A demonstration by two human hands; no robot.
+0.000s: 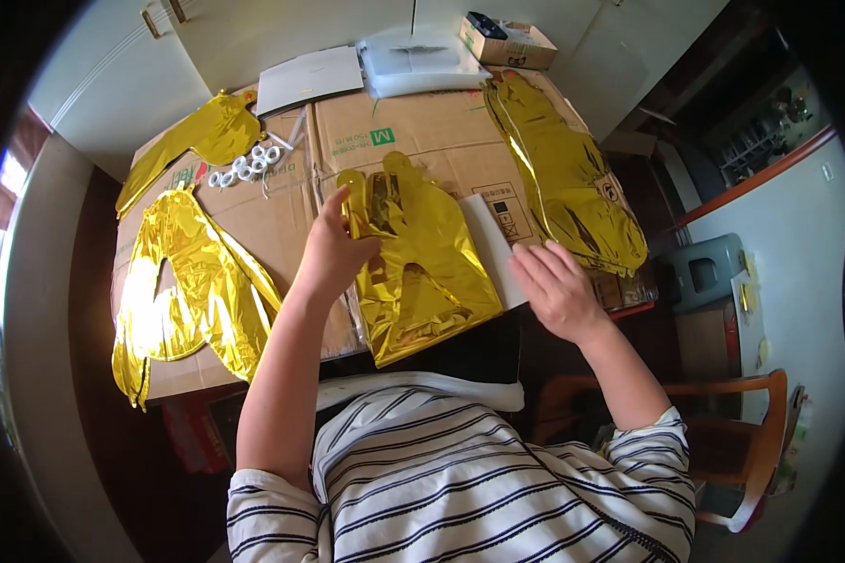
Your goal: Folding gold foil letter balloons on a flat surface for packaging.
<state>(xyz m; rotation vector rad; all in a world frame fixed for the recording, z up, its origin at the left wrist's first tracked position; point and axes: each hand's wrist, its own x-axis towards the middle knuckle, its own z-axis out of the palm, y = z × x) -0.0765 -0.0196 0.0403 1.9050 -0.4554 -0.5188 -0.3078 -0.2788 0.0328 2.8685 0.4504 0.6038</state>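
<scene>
A flat gold foil balloon (427, 253) lies in front of me, over a white card (494, 246) that shows along the balloon's right side. At the balloon's left edge is my left hand (333, 249), closed on the foil with the thumb on top; its other fingers are partly hidden. My right hand (561, 293) rests at the card's right edge, fingers stretched out and side by side, gripping nothing.
Cardboard (338, 131) covers the table. More gold foil balloons lie at the near left (192, 281), far left (197, 136) and right (568, 174). White ribbon rolls (244, 169), white sheets (310, 80), clear plastic bags (421, 66) and a small box (507, 45) sit farther back. A wooden chair (775, 403) stands right.
</scene>
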